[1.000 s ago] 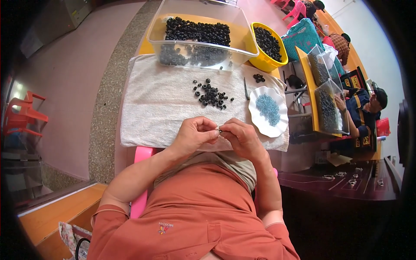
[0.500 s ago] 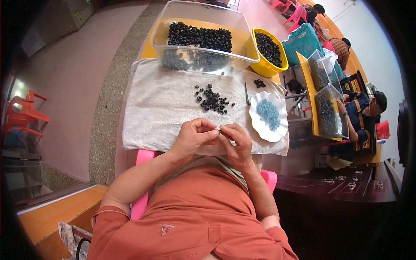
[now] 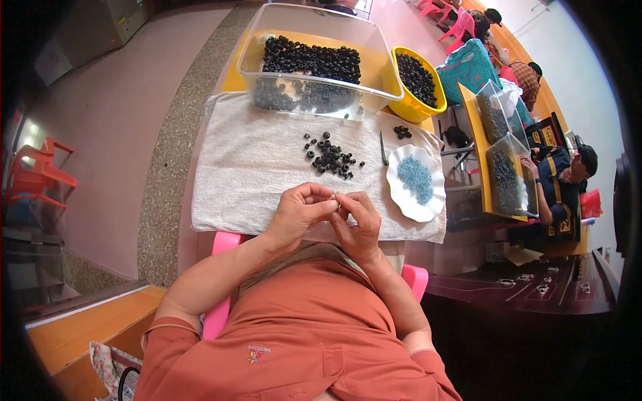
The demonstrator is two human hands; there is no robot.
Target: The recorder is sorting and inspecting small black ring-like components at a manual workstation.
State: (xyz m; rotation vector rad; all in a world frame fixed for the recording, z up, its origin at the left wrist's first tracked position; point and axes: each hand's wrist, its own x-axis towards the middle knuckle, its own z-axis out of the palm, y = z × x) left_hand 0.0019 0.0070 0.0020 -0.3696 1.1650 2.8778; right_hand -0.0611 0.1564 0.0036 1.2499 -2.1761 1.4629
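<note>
My left hand (image 3: 299, 212) and my right hand (image 3: 360, 224) meet over the near edge of a white towel (image 3: 234, 160), fingertips pinched together. Whatever lies between them is too small and covered to make out. Just beyond my fingers a loose group of small black ring-like parts (image 3: 332, 159) is spread on the cloth. To the right of my right hand sits a white scalloped plate (image 3: 399, 200) holding clear bluish beads (image 3: 416, 179). A thin dark tool, perhaps tweezers (image 3: 383, 148), lies beside the plate, and a small cluster of black parts (image 3: 402, 132) is above it.
A clear plastic bin (image 3: 321, 100) of black parts stands at the towel's far edge, a yellow basin (image 3: 420, 107) with more beside it. Farther right, another person (image 3: 558, 174) sits by clear boxes (image 3: 511, 174). A red chair (image 3: 40, 174) stands far left.
My right hand has shifted slightly left, closing in against the left fingertips. The dark speck seen between the fingers before is now covered. Loose parts and plate look unmoved.
</note>
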